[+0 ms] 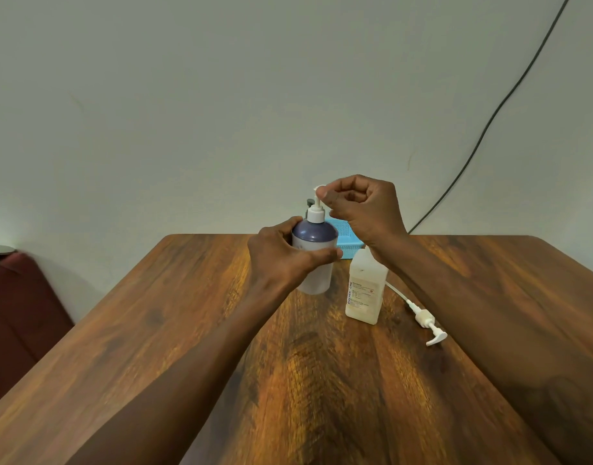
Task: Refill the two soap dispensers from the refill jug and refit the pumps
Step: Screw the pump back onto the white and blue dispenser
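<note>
A round dispenser bottle (317,260) with a purple shoulder stands upright on the wooden table (187,330). My left hand (281,255) grips its body. My right hand (359,206) pinches the head of the white pump (317,209) that sits in the bottle's neck. To the right stands a square pale bottle (364,290) with a printed label, its top hidden behind my right wrist. A second white pump (426,322) with its long tube lies on the table right of that bottle.
A light blue perforated basket (343,241) sits at the table's far edge behind the bottles, with a dark pump top (310,202) showing behind the round bottle. A black cable (489,122) runs down the wall. A dark red seat (16,313) stands at left.
</note>
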Action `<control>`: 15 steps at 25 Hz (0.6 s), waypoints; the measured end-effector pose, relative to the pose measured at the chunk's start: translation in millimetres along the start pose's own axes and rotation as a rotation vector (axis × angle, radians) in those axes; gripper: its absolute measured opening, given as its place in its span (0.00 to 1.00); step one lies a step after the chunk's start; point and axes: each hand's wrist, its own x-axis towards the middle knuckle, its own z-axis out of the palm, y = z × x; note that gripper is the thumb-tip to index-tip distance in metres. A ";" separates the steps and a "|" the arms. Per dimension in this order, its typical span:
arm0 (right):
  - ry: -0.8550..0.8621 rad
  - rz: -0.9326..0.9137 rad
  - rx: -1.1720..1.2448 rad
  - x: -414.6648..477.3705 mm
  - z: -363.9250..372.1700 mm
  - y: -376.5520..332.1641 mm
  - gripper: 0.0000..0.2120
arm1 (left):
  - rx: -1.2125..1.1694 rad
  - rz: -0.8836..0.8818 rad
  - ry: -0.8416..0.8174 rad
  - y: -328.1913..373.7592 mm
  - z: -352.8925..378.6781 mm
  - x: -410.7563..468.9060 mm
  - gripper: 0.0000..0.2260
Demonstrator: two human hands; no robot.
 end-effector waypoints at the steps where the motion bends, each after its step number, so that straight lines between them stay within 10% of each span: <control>1: -0.040 0.006 -0.041 3.3 -0.4 0.5 0.17 | 0.003 0.001 0.008 -0.6 0.1 1.2 0.29; 5: -0.195 0.075 0.061 8.8 0.0 -0.5 0.17 | -0.017 -0.017 -0.016 -2.1 2.7 4.9 0.29; 15: 0.116 -0.263 -0.267 17.7 8.1 -9.0 0.15 | 0.098 -0.045 0.015 2.4 21.2 22.0 0.29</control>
